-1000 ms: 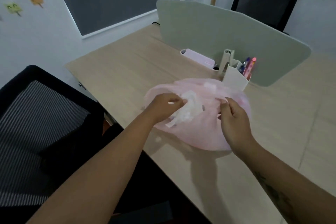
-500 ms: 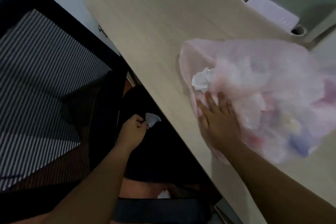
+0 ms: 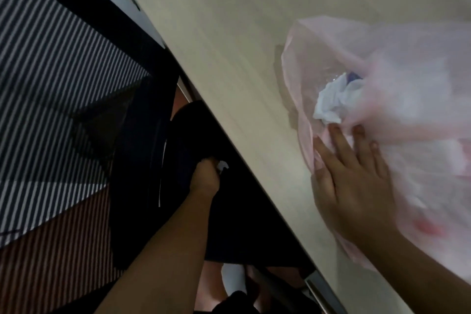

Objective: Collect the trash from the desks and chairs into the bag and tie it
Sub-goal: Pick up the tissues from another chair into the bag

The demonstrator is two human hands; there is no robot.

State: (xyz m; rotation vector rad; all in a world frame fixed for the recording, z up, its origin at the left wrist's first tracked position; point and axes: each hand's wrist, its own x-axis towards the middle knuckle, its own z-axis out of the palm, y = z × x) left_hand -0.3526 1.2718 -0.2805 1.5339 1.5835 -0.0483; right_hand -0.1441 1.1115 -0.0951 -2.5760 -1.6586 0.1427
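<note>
Fingers [image 3: 218, 168] of the left hand [image 3: 205, 180] pinch a small white scrap [image 3: 223, 166] below the tabletop [image 3: 229, 41] edge, over the dark chair seat [image 3: 142, 160]. Right hand [image 3: 354, 181] lies flat, fingers spread, pinning the pink bag [image 3: 397, 79] near that edge. Step in hand: collection. Next move likely requires lifting the scrap clear of the edge to the bag mouth; clearance between chair and tabletop is tight.

Premises: office workspace. Evidence: a pale wood-laminate desk [image 3: 229, 33] with a straight front edge fills the upper frame, beyond and between the fingers of both hands. A black mesh-back chair [image 3: 51, 71], its striped weave showing, stands just left of the left fingers [image 3: 204, 163], pushed close to the desk edge. Plain light wall visible above the chair.
</note>
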